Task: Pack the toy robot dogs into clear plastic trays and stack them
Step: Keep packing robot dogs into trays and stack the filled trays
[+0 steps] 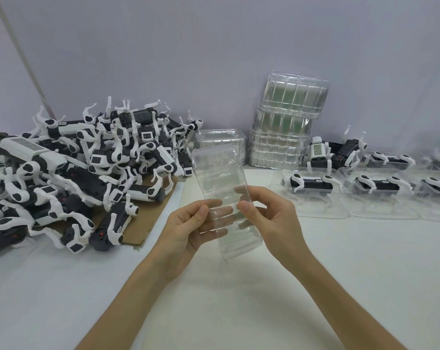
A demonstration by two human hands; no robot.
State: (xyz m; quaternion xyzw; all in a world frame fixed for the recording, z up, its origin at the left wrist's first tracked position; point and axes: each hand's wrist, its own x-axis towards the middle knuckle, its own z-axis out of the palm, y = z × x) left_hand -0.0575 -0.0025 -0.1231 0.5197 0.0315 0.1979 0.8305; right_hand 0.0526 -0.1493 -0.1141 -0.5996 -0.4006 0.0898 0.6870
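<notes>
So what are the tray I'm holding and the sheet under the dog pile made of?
Tray: thin clear plastic, glossy and see-through, with moulded ribs. Sheet: probably brown cardboard, matte, with a rough torn-looking edge.

A hand-packing station in a small factory or workshop, with a long white worktop (315, 274) set against a plain grey wall (214, 46). A big heap of identical black-and-white toy robot dogs (87, 168) lies on a flattened cardboard sheet (148, 218) at the left. Stacks of empty clear trays (287, 127) stand at the wall, and a row of filled trays (315, 188), each holding one dog, lines the right side. A person's left hand (188, 223) and right hand (272, 218) hold one empty tray (221, 178) above the worktop.
</notes>
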